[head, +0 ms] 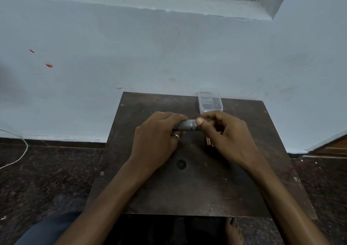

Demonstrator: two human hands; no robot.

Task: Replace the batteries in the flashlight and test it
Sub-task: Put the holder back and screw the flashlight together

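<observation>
A small grey flashlight (186,125) lies sideways above the middle of a dark wooden table (197,192). My left hand (157,137) wraps around its left part. My right hand (223,132) pinches its right end between thumb and fingers. A small black round cap (181,164) lies on the table nearer to me. Copper-coloured batteries (210,142) peek out on the table under my right hand, mostly hidden.
A clear plastic box (210,101) with dark contents stands at the table's far edge, just beyond my right hand. A pale blue wall rises behind. A white cable (18,156) lies on the dark floor to the left. My bare foot (232,229) is under the table's near edge.
</observation>
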